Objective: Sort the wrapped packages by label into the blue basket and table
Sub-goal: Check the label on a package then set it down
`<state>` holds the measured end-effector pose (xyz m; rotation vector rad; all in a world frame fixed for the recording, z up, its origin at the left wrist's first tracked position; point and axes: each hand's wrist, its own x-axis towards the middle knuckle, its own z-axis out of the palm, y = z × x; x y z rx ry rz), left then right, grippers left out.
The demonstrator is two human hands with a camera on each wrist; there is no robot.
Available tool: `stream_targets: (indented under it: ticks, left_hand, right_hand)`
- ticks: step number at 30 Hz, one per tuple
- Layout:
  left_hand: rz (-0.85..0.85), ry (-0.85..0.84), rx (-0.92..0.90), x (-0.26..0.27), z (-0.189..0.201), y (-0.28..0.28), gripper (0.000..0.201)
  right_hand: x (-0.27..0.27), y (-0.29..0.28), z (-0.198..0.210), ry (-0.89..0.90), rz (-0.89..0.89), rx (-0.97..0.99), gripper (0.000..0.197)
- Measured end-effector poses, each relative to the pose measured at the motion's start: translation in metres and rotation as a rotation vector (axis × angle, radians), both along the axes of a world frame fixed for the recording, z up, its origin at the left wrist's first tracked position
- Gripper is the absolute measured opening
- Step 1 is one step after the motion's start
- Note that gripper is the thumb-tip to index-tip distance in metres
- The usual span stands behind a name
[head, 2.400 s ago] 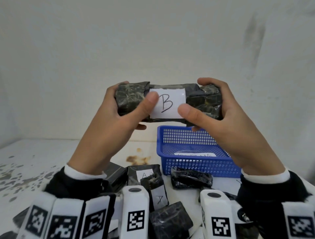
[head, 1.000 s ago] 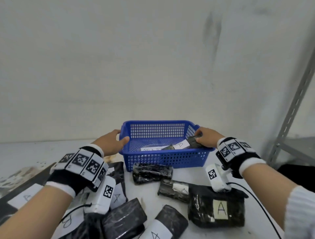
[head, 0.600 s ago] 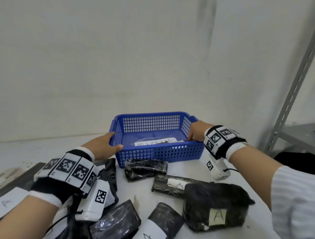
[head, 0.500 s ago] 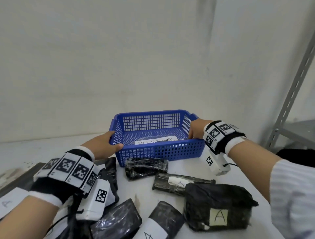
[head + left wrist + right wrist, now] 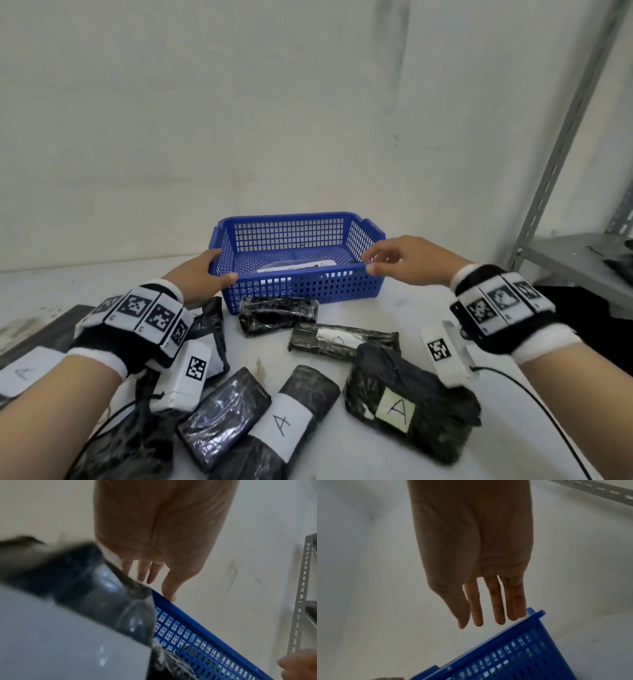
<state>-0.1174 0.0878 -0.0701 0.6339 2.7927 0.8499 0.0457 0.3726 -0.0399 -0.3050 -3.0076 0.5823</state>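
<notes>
the b package now lies in the blue basket (image 5: 301, 286), released; the right hand (image 5: 407, 262) has lifted off, fingers straight and empty. the left hand (image 5: 202, 277) rests open on the rim; a-labelled packages (image 5: 407, 401) wait on the desk (image 5: 394, 308).

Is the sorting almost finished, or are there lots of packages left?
Just started. One package lies in the blue basket. Nothing is in hand: the left hand touches the basket's corner, and the right hand hovers open. Many wrapped packages remain on the table, including two marked A.
</notes>
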Motion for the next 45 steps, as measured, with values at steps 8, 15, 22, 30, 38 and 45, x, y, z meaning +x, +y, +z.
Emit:
stream_targets:
  ticks: [8,15,22,30,38,45]
  left_hand:
    - [-0.018,0.079,0.191,0.026,0.014,-0.004,0.047]
    - [-0.027,0.090,0.211,0.047,0.019,-0.010,0.039]
    - [-0.130,0.105,0.263,0.074,0.023,-0.016,0.037]
    - [-0.358,-0.063,0.463,0.107,0.047,-0.020,0.069]
    - [-0.106,-0.202,0.988,0.090,0.068,-0.050,0.061]
    - [-0.183,-0.035,1.136,0.084,0.073,-0.078,0.070]
  right_hand:
    - [0.079,-0.027,-0.005,-0.468,0.065,-0.059,0.077]
    - [0.097,-0.054,-0.022,-0.700,0.057,0.135,0.066]
    - [0.086,-0.042,-0.022,-0.275,0.034,-0.245,0.033]
    - [0.041,-0.075,0.035,0.404,0.038,-0.625,0.038]
    - [-0.015,-0.127,0.047,0.620,0.159,-0.862,0.039]
    - [-0.031,-0.142,0.046,0.591,0.280,-0.915,0.046]
